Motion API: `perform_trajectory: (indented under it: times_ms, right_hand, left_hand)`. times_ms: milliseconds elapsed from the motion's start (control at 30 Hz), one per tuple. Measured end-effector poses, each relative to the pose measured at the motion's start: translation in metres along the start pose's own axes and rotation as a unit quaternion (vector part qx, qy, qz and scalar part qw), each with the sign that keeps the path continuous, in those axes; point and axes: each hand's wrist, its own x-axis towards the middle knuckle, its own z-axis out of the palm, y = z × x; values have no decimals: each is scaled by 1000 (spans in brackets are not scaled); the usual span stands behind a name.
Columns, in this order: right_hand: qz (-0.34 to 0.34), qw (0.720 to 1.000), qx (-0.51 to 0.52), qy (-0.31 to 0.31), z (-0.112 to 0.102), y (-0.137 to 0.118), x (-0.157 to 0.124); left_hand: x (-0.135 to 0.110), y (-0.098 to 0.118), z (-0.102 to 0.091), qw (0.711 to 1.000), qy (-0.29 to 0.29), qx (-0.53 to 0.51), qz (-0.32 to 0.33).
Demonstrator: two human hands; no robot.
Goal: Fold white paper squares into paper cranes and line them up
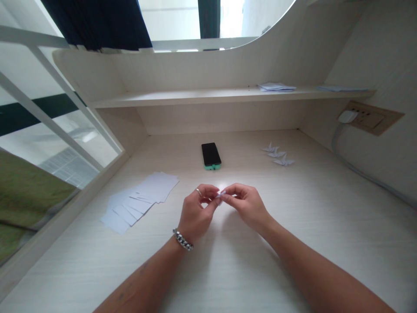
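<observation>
Paper piece [221, 194] | white, small, seemingly folded | pinched between fingers [213, 203]

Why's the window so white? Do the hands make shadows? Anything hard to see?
Head view: the window is washed out, probably by daylight; head view: soft shadows lie on the desk near the left hand and right hand; head view: the small paper they hold lacks crisp detail.
</observation>
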Motion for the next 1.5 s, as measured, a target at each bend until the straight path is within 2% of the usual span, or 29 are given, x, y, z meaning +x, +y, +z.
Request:
perform_trajectory:
  times_ms: [267, 433, 600, 733, 833, 900, 1100, 1300, 1500]
  right_hand:
    - [0, 1000, 12, -7, -3, -2, 1]
    - [-21, 999, -43, 12, -3, -3, 0]
    - [-30, 996, -57, 55, -2, -2, -1]
    - [-4, 1000, -16, 23, -2, 2, 1]
    - [14, 999, -25, -27, -2, 2, 2]
    - [13, 998, -50, -36, -1, 3, 2]
    - [-4, 998, -67, -8, 0, 1, -1]
    - [5, 998, -44, -33, -2, -1, 0]
    - [-1, 998, -64, -16, -3, -2, 0]
  left_hand:
    - [1, -1, -1, 999, -19, -25, -22]
    - [1, -2, 1, 997, -29, -59, -39]
    - [2, -3, 2, 989, -52, -121, -70]
    - [3, -3, 2, 985, -37, -142, -88]
    - [3, -4, 1, 986, -35, -135, -87]
    - [4, -4, 0, 990, -33, -113, -80]
    - [1, 0, 0, 995, -25, -69, -62]
    - [0, 2, 1, 998, -2, -43, -51]
    - [1, 3, 0, 998, -11, -47, -46]
